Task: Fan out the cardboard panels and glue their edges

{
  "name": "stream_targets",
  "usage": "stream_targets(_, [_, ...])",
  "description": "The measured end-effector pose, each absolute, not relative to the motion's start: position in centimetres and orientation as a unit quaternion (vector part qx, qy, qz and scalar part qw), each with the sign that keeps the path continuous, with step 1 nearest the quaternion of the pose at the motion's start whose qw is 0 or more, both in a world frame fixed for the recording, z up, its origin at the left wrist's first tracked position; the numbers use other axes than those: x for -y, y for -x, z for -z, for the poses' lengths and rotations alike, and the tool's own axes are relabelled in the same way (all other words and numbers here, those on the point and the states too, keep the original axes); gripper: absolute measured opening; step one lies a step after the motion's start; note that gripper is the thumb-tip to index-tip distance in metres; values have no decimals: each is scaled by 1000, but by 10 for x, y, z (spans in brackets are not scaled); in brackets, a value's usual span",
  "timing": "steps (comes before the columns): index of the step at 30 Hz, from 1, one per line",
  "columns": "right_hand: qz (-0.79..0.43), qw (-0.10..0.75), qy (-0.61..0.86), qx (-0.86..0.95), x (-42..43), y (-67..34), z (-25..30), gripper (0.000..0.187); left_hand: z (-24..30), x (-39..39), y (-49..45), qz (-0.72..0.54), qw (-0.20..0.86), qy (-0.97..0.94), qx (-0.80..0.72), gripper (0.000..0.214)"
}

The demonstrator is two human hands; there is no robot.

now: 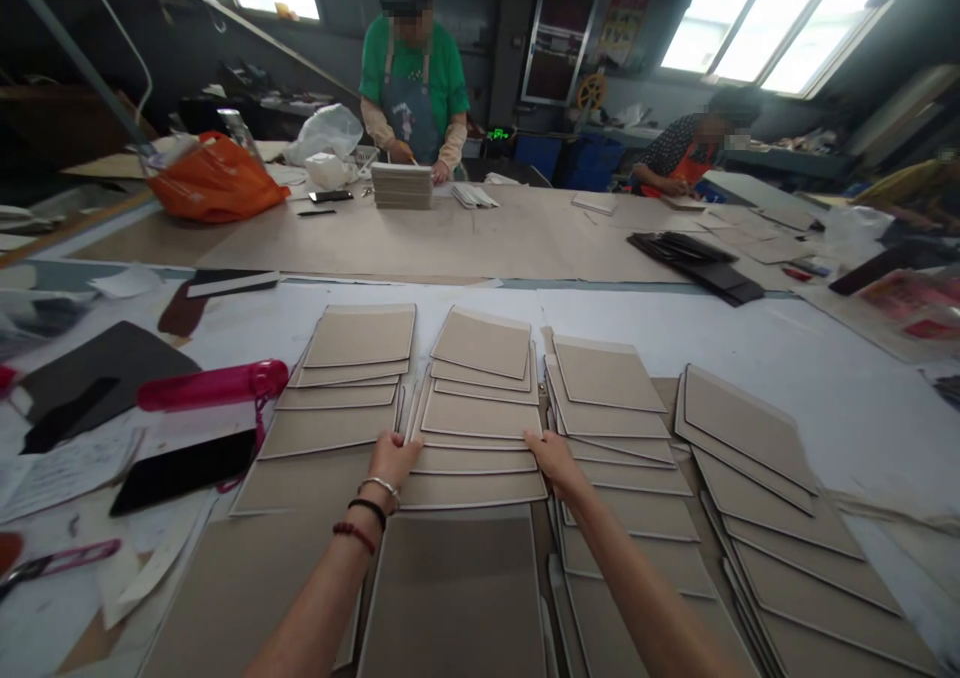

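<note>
Beige panel [480, 461] lies in the nearer part of the middle column [480, 418], overlapped at its far side; left hand [396, 460] clamped on its left edge, right hand [551, 458] on its right, any fingers beneath hidden. Main risk, as judged: uneven pull skews the column, since the panels look loosely lapped with nothing seen pinning them; a tilt could slide the upper ones sideways. Left column [330, 423] sits just beside the left hand, bracelets [365, 518] close by, could snag a corner. Right column [622, 473] runs under the right forearm; a low sweep might drag its edges askew. Farther out on the white table [847, 398]: pink bottle [210, 386] on its side, might roll if bumped, black phone [184, 471] nearby; co-worker in green [415, 68] well apart, across the far table [525, 233]
</note>
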State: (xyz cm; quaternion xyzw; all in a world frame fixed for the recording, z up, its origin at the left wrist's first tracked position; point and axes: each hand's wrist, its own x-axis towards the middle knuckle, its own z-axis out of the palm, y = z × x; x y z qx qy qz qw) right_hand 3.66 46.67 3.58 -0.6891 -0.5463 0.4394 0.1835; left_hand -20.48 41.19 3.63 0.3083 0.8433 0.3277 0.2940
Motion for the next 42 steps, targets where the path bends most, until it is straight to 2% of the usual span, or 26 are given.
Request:
stream_targets(8, [-347, 29, 716, 604, -425, -39, -32, 38, -33, -361, 203, -265, 270, -359, -853, 21])
stream_targets(20, [-252, -56, 740, 621, -386, -32, -57, 42, -34, -318, 189, -223, 260, -403, -848, 24])
stream_targets(28, [-228, -93, 738, 628, -383, -29, -58, 38, -34, -306, 192, -228, 291, -391, -843, 30])
stream_targets(42, [-281, -63, 744, 603, -411, -36, -52, 36, -36, -302, 194, -229, 292, -400, -838, 32])
